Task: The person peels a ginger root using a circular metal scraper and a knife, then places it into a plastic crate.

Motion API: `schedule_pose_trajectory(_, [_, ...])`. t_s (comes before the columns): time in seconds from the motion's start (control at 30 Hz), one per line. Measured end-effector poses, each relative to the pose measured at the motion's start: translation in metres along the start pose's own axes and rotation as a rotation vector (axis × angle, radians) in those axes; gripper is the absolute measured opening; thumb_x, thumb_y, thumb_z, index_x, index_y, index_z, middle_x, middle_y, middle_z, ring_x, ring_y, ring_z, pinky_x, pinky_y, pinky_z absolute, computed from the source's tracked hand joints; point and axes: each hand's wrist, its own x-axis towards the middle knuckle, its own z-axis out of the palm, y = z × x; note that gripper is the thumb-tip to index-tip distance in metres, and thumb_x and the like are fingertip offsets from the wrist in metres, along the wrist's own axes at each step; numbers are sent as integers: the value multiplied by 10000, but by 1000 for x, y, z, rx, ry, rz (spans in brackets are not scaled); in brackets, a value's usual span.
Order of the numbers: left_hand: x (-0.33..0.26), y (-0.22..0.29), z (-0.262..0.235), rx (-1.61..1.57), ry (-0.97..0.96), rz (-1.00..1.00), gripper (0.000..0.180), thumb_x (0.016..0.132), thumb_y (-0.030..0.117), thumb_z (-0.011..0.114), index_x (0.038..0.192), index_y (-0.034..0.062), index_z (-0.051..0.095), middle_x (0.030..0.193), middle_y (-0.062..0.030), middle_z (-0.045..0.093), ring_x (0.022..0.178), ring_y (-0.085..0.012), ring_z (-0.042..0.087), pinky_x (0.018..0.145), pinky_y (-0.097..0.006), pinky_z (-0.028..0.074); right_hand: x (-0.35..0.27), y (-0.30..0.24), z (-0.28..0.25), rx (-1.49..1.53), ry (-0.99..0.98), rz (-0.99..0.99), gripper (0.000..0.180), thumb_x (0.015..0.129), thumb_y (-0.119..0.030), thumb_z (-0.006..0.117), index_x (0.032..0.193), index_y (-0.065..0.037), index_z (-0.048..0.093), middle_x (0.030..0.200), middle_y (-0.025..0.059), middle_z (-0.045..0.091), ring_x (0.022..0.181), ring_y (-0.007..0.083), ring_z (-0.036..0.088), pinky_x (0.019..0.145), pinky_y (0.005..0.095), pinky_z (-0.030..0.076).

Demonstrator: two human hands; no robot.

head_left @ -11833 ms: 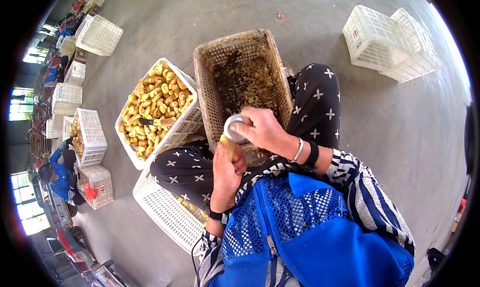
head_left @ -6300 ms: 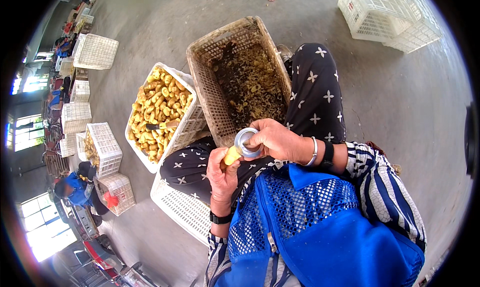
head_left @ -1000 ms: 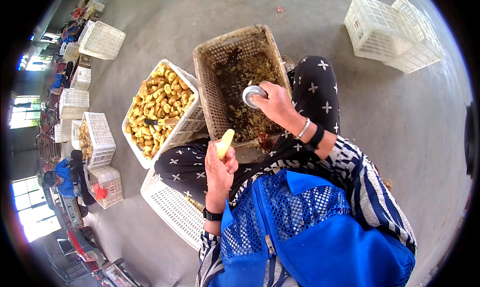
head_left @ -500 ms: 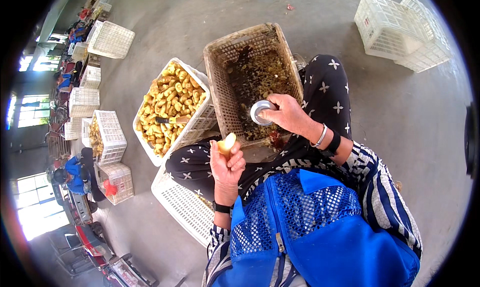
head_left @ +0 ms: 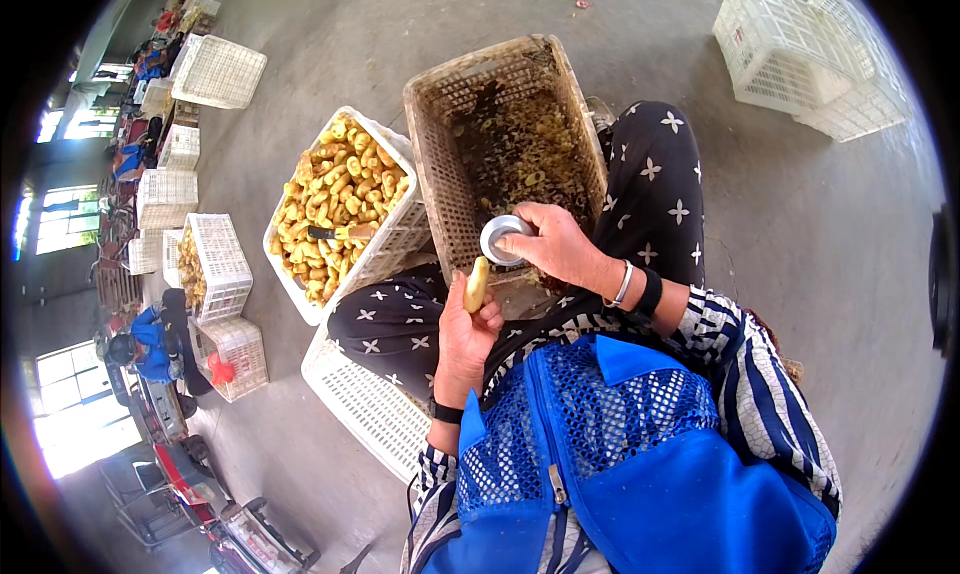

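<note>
Upright in the fingers of my left hand [head_left: 468, 339] is a piece of ginger root [head_left: 477, 284], pale yellow. My right hand [head_left: 565, 246] grips a round, silvery metal cup-shaped tool [head_left: 501, 241] by its rim, just above and to the right of the ginger's tip. Both hands are over the near edge of a dirty plastic crate [head_left: 432, 164] with brown and yellow scraps inside. To its left a white crate [head_left: 385, 134] is heaped with ginger roots [head_left: 345, 189]. A knife [head_left: 345, 232] with a black and yellowish body lies on that heap.
A white crate [head_left: 365, 414] lies under my left leg. Two white crates [head_left: 790, 54] stand at the far right. Along the left are more crates [head_left: 222, 269], a seated person in blue [head_left: 152, 344] and parked vehicles [head_left: 200, 484].
My left hand has moved right and turned the ginger more upright. My right hand has shifted left and slightly down, bringing the metal cup-shaped tool close to the ginger.
</note>
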Motion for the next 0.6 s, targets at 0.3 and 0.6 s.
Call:
schedule_pose_trajectory(0.3, [-3,11,3,34,-71,46,246,988,329,489,936,90,507,706,-33,482,448,-62,358,356,-188,252,13,2,0,-160,123,-287,189,791,-173,720,782,-22,605,707,143,591,628,296,599,570,384,468])
schedule_pose_trajectory(0.6, [8,0,0,182,96,80,276,976,373,452,883,117,495,612,-18,413,482,-102,358,398,-234,286,-6,-18,20,-257,10,-435,161,780,-153,708,784,-30,604,713,137,578,660,308,610,590,392,480])
